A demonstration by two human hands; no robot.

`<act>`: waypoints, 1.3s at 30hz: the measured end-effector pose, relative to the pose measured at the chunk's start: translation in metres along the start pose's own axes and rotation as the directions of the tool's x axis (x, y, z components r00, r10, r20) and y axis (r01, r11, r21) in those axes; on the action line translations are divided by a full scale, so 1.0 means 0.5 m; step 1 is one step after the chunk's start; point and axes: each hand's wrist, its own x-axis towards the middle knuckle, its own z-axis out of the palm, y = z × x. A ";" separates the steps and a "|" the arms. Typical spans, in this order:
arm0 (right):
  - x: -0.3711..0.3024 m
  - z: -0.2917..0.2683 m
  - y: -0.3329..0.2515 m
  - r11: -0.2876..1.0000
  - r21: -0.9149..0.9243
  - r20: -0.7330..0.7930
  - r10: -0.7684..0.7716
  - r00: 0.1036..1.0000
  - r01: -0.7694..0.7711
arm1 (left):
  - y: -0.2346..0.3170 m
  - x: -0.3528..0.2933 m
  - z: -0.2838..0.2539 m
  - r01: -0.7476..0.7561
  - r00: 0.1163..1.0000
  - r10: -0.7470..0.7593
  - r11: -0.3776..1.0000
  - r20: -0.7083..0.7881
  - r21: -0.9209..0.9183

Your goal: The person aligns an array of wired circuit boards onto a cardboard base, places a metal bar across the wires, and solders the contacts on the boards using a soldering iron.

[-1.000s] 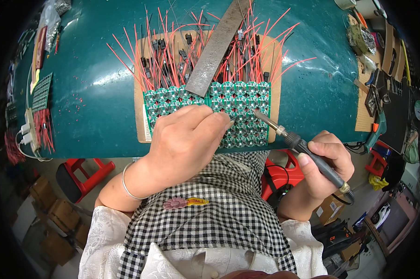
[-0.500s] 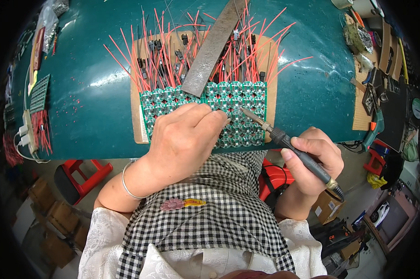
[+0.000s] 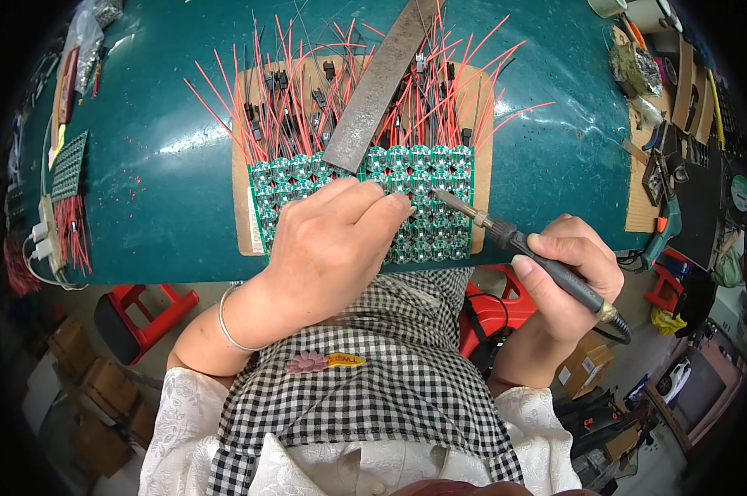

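Note:
My right hand [image 3: 576, 277] grips a soldering iron [image 3: 547, 263] with a dark handle, its metal tip pointing up and left over the right part of the green circuit boards [image 3: 448, 178]. The boards form a panel of many small round units. My left hand [image 3: 332, 240] is closed over the middle of the panel, thumb and fingers pinched together. Whatever it pinches is hidden. Red and black wires [image 3: 295, 116], some with black connectors, spread from beneath the far edge of the panel. A flat steel bar [image 3: 373, 91] lies slantwise across the wires, its near end on the boards.
Under the boards is a brown backing board [image 3: 485, 165] on the green table [image 3: 159, 107]. Another circuit panel [image 3: 70, 165] with red wires lies at the left beside a white power strip [image 3: 47, 240]. Tools and cardboard [image 3: 642, 202] crowd the right edge. Red stools [image 3: 154, 314] stand below.
My right hand has shifted right with the soldering iron, and the tip has moved slightly right over the boards. My left hand has barely moved.

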 end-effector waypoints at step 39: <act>-0.054 0.005 -0.007 1.000 0.022 -0.001 0.000 1.000 0.000 | 0.020 -0.033 -0.009 0.020 0.998 -0.017 0.999 0.065 -0.050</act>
